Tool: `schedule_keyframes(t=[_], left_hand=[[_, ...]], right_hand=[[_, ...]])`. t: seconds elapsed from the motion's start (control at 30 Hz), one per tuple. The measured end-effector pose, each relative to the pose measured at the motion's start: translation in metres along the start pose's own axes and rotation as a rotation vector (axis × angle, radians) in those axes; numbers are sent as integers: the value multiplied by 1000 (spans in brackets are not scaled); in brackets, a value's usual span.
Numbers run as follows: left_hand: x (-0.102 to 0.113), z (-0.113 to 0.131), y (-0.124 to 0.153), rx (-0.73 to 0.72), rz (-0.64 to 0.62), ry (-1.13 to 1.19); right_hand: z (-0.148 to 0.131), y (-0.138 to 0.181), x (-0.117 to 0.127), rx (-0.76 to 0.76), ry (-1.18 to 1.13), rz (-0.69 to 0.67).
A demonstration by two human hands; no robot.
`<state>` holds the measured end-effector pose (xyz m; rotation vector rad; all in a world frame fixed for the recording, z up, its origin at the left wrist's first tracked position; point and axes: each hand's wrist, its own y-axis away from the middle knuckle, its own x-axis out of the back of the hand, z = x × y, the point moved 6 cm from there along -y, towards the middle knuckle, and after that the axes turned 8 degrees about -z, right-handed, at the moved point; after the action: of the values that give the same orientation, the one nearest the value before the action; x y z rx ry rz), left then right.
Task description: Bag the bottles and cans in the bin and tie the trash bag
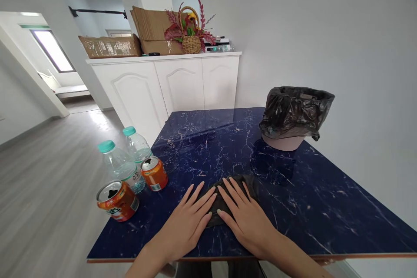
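Both hands lie palm down near the table's front edge, on a thin black sheet (249,182) of cloth or plastic; I cannot tell which. My left hand (190,219) has its fingers stretched out, partly over the sheet's left side. My right hand (246,215) covers much of the sheet with fingers spread, and its fingertips are close to those of the left. Most of the sheet is hidden beneath the hands. Neither hand grips anything.
Two opened orange cans (119,202) and two clear bottles (120,165) with teal caps stand at the table's left edge. A light bin (283,142) lined with a black plastic bag (296,110) stands at the back right of the blue marbled table (208,139). Behind is a white cabinet (182,84).
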<state>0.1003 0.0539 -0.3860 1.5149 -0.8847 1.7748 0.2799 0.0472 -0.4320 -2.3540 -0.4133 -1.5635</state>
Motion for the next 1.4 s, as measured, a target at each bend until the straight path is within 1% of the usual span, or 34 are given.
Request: schedule_keyframes(t=[0.1, 0.23, 0.3, 0.37, 0.43, 0.53, 0.7, 0.8, 0.87, 0.97, 1.1, 1.17, 1.23, 1.3, 1.33, 1.4], left_hand=[[1, -15, 15, 85, 53, 47], [-3, -34, 34, 265, 144, 125], [-7, -37, 38, 298, 159, 135], [-10, -37, 40, 302, 161, 139], [-11, -37, 40, 310, 165, 147], [-12, -39, 40, 330, 174, 174], [-13, -43, 44, 396, 168, 255], [-15, -46, 45, 436, 154, 282], [-16, -47, 45, 438, 154, 280], [-16, -47, 44, 420, 165, 256], [-16, -47, 43, 402, 170, 220], [-18, -47, 42, 406, 154, 206], [-18, -47, 42, 410, 146, 191], [-18, -47, 42, 407, 151, 174], [-18, -47, 42, 401, 153, 165], [-17, -46, 41, 389, 152, 146]], right_hand=[[-5, 5, 1, -11, 2, 14], [-28, 25, -7, 3, 21, 49], [-40, 34, -17, 19, 25, 33], [-46, 38, -27, 13, 22, 12], [-45, 36, -30, -9, 24, 7], [-32, 24, -24, -72, 42, 29], [13, 2, -6, -245, 94, -3], [46, 1, 1, -266, 121, 8], [72, 7, 4, -276, 146, 39], [121, 27, 9, -321, 208, 105], [190, 62, 17, -269, 294, 151], [227, 82, 24, -309, 299, 172], [258, 101, 31, -348, 278, 182], [275, 116, 39, -352, 246, 193], [278, 122, 44, -343, 232, 210], [273, 130, 56, -326, 200, 281]])
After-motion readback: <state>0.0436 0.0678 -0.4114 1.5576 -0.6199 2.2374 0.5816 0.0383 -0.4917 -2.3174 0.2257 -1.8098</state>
